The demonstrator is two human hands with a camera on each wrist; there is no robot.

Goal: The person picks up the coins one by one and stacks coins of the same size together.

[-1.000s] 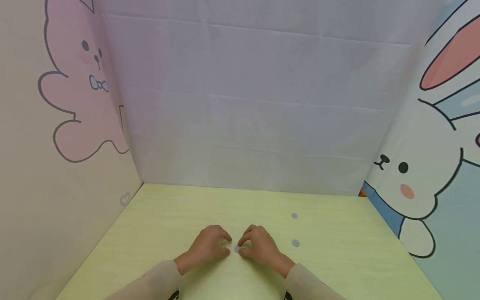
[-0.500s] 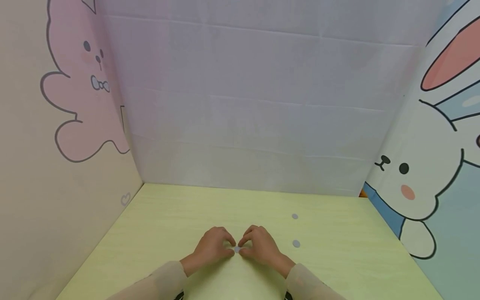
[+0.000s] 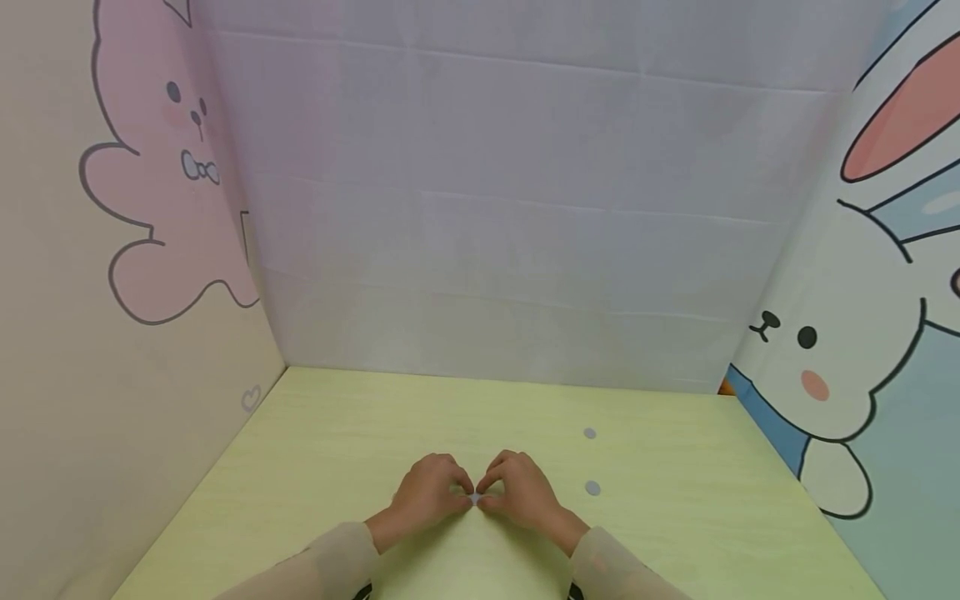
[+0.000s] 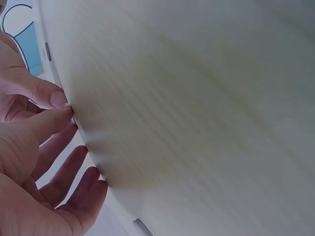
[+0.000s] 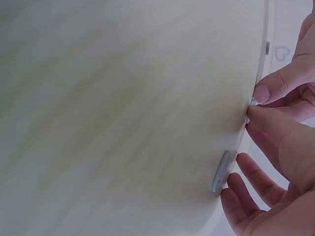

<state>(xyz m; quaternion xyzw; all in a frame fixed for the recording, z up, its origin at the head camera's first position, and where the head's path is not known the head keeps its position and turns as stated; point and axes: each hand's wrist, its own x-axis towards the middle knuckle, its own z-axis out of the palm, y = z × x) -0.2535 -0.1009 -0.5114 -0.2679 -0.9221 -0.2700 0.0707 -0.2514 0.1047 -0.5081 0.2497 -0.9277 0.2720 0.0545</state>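
Observation:
A small flat grey disc point(image 3: 475, 498) lies on the pale yellow table, mostly covered by fingertips. From its left side, my left hand point(image 3: 431, 490) grips it between thumb and forefinger. Opposite, my right hand point(image 3: 519, 492) holds the other side in the same way, and the two hands' fingertips nearly meet. In the left wrist view, the left hand's point(image 4: 29, 182) other fingers rest bent against the tabletop. The right wrist view has the right hand's point(image 5: 275, 182) fingertips down on the surface, close to a second silvery disc point(image 5: 220, 172).
Two more grey discs lie right of the hands, one farther back point(image 3: 590, 433) and one nearer point(image 3: 592, 488). In the left wrist view a disc point(image 4: 142, 227) shows below the left hand. A white sheet point(image 3: 510, 208) and cartoon-printed side panels point(image 3: 832, 367) enclose the yellow table point(image 3: 360, 408).
My left hand has moved right, up to the disc, and its thumb and forefinger have closed on it. My right hand has stayed almost still at the disc.

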